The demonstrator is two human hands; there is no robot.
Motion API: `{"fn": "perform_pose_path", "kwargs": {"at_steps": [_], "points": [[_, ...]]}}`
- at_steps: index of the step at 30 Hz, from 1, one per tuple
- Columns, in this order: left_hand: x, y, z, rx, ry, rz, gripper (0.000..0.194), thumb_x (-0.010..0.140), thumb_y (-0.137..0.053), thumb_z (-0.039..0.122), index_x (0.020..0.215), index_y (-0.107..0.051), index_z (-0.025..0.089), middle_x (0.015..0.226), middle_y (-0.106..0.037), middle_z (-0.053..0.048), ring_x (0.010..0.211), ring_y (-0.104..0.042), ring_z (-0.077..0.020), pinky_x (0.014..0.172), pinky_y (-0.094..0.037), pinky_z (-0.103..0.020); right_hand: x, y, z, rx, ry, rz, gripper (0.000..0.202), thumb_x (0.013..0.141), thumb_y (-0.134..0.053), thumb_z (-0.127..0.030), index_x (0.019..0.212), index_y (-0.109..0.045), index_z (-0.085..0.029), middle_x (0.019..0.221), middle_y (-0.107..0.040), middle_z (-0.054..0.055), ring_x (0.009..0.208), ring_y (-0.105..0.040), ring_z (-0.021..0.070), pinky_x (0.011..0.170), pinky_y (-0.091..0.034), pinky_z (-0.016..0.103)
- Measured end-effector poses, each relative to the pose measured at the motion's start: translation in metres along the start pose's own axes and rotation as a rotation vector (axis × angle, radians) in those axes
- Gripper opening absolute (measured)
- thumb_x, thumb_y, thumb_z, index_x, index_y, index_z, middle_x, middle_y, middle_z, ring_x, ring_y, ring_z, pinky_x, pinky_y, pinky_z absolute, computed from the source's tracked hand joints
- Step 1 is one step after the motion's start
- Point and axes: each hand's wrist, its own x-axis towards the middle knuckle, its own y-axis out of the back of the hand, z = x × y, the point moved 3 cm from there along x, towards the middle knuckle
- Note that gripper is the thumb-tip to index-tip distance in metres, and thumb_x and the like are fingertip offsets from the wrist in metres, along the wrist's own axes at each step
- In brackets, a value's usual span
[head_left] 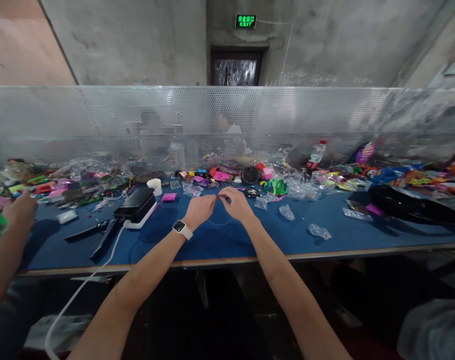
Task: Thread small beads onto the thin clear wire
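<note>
My left hand (199,210), with a white-banded watch (182,229) on its wrist, is closed in a pinch above the blue table. My right hand (235,203) is closed too, its fingertips meeting those of the left. Between them is something small and dark, mostly hidden by the fingers. A thin pale loop (219,223), like a thread or wire, hangs below the fingertips. Just beyond the hands lie clear plastic bags (193,190) and a bright pink piece (221,175).
Left of my hands are a black device (136,205) with a white cable, black scissor-like tools (106,240), a white cup (154,187) and a pink packet (169,197). Another person's hand (21,210) is at far left. A bottle (316,156) stands behind small bags.
</note>
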Motion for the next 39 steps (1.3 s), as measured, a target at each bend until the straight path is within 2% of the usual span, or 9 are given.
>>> {"fn": "perform_pose_path", "kwargs": {"at_steps": [4,7,12,17,24,27,30,33,39], "points": [[0.001,0.0,0.0,0.038,0.005,-0.025,0.036,0.113,-0.035,0.03,0.117,-0.07,0.021,0.109,-0.077,-0.011,0.094,-0.073,-0.0235,0.075,-0.047,-0.031,0.001,-0.005,0.01,0.089,-0.154,-0.023,0.009,0.092,-0.065,-0.02,0.092,-0.074,-0.022,0.09,-0.077,0.006,0.085,-0.068,0.0227,0.086,-0.052,0.038],[0.001,-0.001,-0.001,0.047,0.007,-0.041,0.035,0.113,-0.036,0.029,0.117,-0.07,0.021,0.11,-0.078,-0.011,0.095,-0.073,-0.0237,0.075,-0.046,-0.031,0.0,-0.008,0.013,0.231,-0.232,-0.028,0.013,0.089,-0.064,-0.02,0.099,-0.072,-0.021,0.09,-0.079,0.005,0.082,-0.07,0.0211,0.08,-0.051,0.034],[0.0,0.0,-0.002,-0.002,-0.001,-0.011,0.034,0.113,-0.038,0.03,0.112,-0.071,0.022,0.107,-0.078,-0.009,0.095,-0.073,-0.023,0.075,-0.045,-0.031,-0.002,-0.003,0.007,0.24,-0.133,-0.026,0.038,0.075,-0.058,-0.005,0.108,-0.069,-0.02,0.09,-0.079,0.003,0.086,-0.07,0.021,0.084,-0.051,0.034],[0.0,0.0,-0.003,-0.035,-0.024,0.009,0.035,0.113,-0.037,0.03,0.111,-0.071,0.022,0.106,-0.078,-0.009,0.093,-0.072,-0.0229,0.075,-0.045,-0.031,-0.003,0.001,0.005,0.16,-0.045,-0.03,0.038,0.079,-0.064,-0.004,0.111,-0.072,-0.023,0.093,-0.075,0.005,0.099,-0.068,0.0248,0.093,-0.054,0.039],[0.0,-0.001,-0.005,-0.034,-0.046,-0.003,0.032,0.112,-0.04,0.028,0.116,-0.071,0.023,0.11,-0.078,-0.008,0.096,-0.072,-0.0219,0.076,-0.046,-0.03,-0.003,0.001,0.007,0.145,-0.084,-0.035,0.018,0.086,-0.086,-0.032,0.1,-0.079,-0.024,0.095,-0.072,0.007,0.092,-0.069,0.0243,0.092,-0.056,0.042],[-0.001,-0.001,-0.005,-0.003,-0.041,-0.003,0.032,0.112,-0.04,0.026,0.115,-0.071,0.021,0.109,-0.078,-0.01,0.094,-0.072,-0.0224,0.075,-0.046,-0.031,0.0,0.002,0.011,0.216,-0.168,-0.027,0.026,0.091,-0.079,-0.048,0.094,-0.08,-0.022,0.09,-0.075,0.007,0.086,-0.069,0.0233,0.085,-0.055,0.039],[-0.001,0.0,-0.001,0.039,-0.082,-0.01,0.033,0.112,-0.039,0.027,0.115,-0.071,0.021,0.106,-0.077,-0.01,0.092,-0.072,-0.0227,0.075,-0.046,-0.033,0.003,0.001,0.017,0.369,-0.278,-0.113,0.042,0.094,-0.071,-0.06,0.084,-0.078,-0.02,0.079,-0.077,0.006,0.077,-0.066,0.0208,0.076,-0.051,0.034],[-0.002,0.0,0.005,0.08,-0.158,-0.033,0.031,0.111,-0.04,0.024,0.114,-0.071,0.02,0.102,-0.076,-0.01,0.092,-0.072,-0.0228,0.079,-0.047,-0.034,0.002,-0.001,0.024,0.511,-0.382,-0.205,0.051,0.09,-0.07,-0.069,0.076,-0.075,-0.02,0.074,-0.076,0.004,0.07,-0.062,0.0173,0.07,-0.048,0.03],[-0.004,0.0,0.008,0.158,-0.222,-0.012,0.031,0.111,-0.038,0.02,0.118,-0.069,0.019,0.1,-0.074,-0.012,0.097,-0.071,-0.0235,0.086,-0.048,-0.035,-0.004,-0.007,0.031,0.641,-0.586,-0.272,0.062,0.077,-0.074,-0.081,0.066,-0.065,-0.02,0.064,-0.066,0.001,0.055,-0.048,0.0117,0.051,-0.033,0.026]]}}
